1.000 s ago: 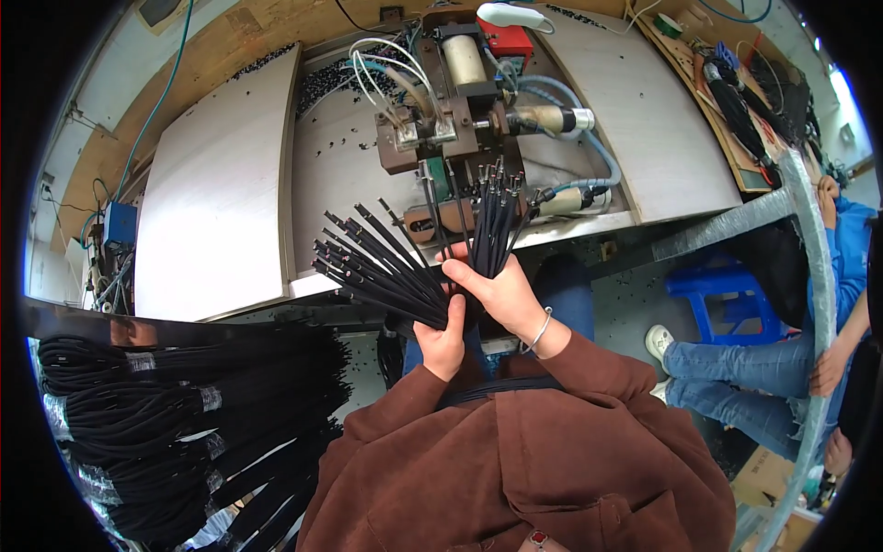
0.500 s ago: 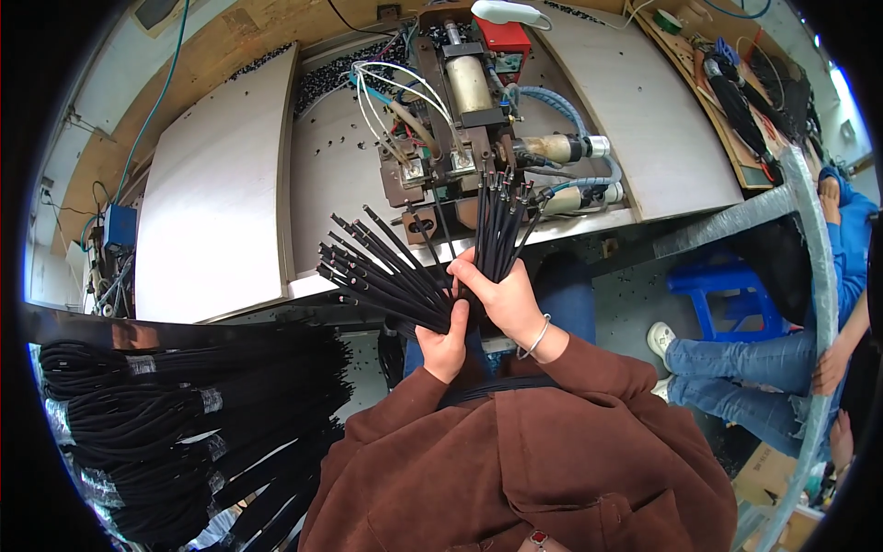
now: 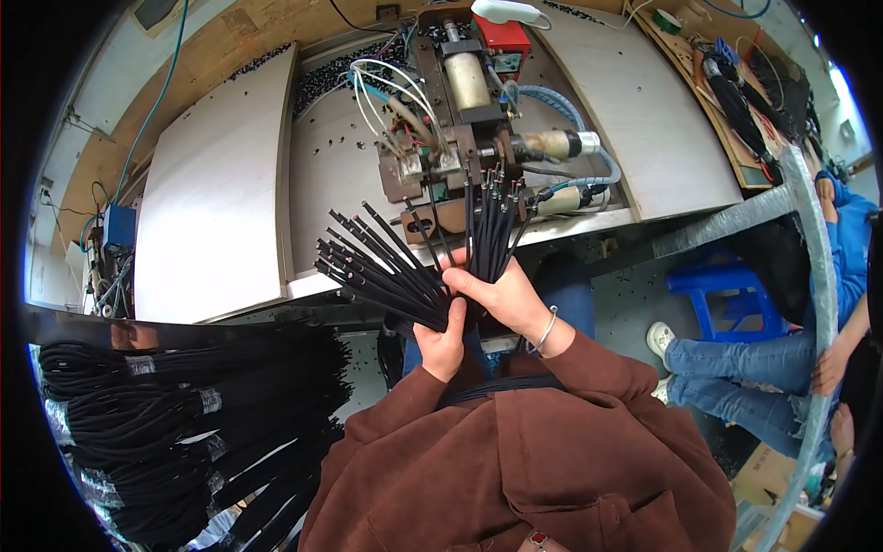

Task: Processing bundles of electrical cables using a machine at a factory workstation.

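My left hand (image 3: pixel 441 343) is closed around a bundle of thin black cords (image 3: pixel 377 267), whose tipped ends fan out to the left. My right hand (image 3: pixel 501 296) grips a second bundle of black cords (image 3: pixel 492 221), with ends pointing up toward the machine (image 3: pixel 428 170). Between the two bundles, a cord or two stand apart, reaching up to the machine's front blocks. The right thumb and fingertips meet close to the left thumb, at the base of these cords. Their lower lengths are hidden behind my hands and sleeves.
Thick hanks of black cord (image 3: pixel 138 432) with clear wrapping hang at lower left. White boards (image 3: pixel 216 184) flank the machine, with black scraps strewn behind. To the right are a metal bar (image 3: pixel 814 267), a blue stool (image 3: pixel 722 294) and another person's jeans-clad legs (image 3: pixel 736 354).
The machine's right front block with white tubes has shifted left, closer to the other block. My right hand and its bundle have moved slightly left; the left hand barely moved.
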{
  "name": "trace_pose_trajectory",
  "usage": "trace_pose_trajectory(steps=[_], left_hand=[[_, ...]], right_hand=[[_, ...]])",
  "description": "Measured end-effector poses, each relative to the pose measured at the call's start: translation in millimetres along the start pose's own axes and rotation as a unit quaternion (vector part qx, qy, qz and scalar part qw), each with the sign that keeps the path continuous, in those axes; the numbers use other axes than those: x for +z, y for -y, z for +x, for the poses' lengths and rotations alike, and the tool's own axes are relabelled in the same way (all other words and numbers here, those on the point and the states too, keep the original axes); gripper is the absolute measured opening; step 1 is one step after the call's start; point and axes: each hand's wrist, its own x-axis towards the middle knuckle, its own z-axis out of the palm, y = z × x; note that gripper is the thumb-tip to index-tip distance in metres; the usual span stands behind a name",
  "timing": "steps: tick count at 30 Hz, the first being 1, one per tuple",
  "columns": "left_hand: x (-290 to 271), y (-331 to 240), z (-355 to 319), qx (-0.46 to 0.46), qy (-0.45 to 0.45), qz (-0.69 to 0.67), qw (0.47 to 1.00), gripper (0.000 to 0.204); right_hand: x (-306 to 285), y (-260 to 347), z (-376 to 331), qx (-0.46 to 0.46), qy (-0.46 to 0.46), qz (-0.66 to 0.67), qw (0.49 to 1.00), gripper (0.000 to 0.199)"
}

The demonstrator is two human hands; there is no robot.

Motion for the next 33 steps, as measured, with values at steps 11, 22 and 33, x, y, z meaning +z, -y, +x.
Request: trace_pose_trajectory(steps=[11,22,33], left_hand=[[2,-2,4,-0.009,0.028,-0.003,1.000,0.019],[-3,-4,13,-0.019,0.019,0.009,1.000,0.015],[2,-1,13,-0.004,0.015,0.022,1.000,0.020]], right_hand=[[3,-10,-3,-0.040,-0.049,0.031,0.998,0.011],[11,-10,9,-0.040,-0.093,0.032,0.994,0.013],[3,3,9,-0.025,-0.026,-0.014,0.999,0.016]])
